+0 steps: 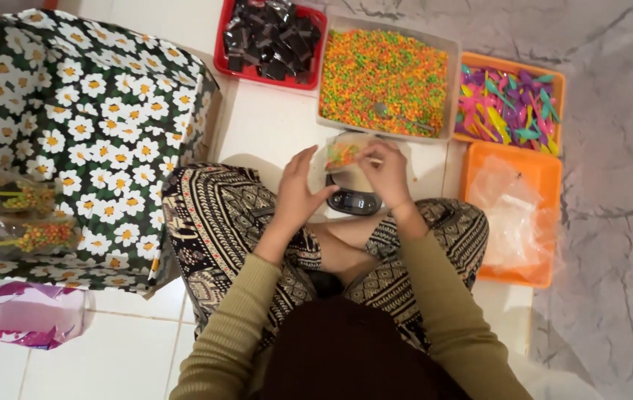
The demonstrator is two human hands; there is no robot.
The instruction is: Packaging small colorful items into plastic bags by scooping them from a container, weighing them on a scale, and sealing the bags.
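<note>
head view, looking down on a seated person with crossed legs in patterned trousers (228, 222) and olive sleeves (228, 326). both hands meet over a small digital scale (353, 200) that rests on the white tiled floor just in front of the knees. the left hand (298, 194) is raised beside a small clear bag (344, 154), its fingers (303, 161) lightly spread and curved towards the bag's left edge, touching it or nearly so. the right hand (388, 174) holds the bag from the right, thumb and forefinger pinching its upper edge, the other fingers curled behind. the bag holds a little heap of orange, green and yellow beads and hangs just above the scale.

beyond the hands, a grey tray (450, 89) is filled with the same mixed beads, with a metal spoon (402, 117) lying in them. to its left stands a red tray (220, 52) of dark wrapped pieces; to its right an orange tray (559, 81) of small coloured plastic spoons, and nearer the person a second orange tray (546, 222) of empty clear bags. at the person's left a box covered in daisy-print cloth (87, 126) carries filled bags (28, 218), and a pink and white sack (24, 315) lies near it on the floor.
</note>
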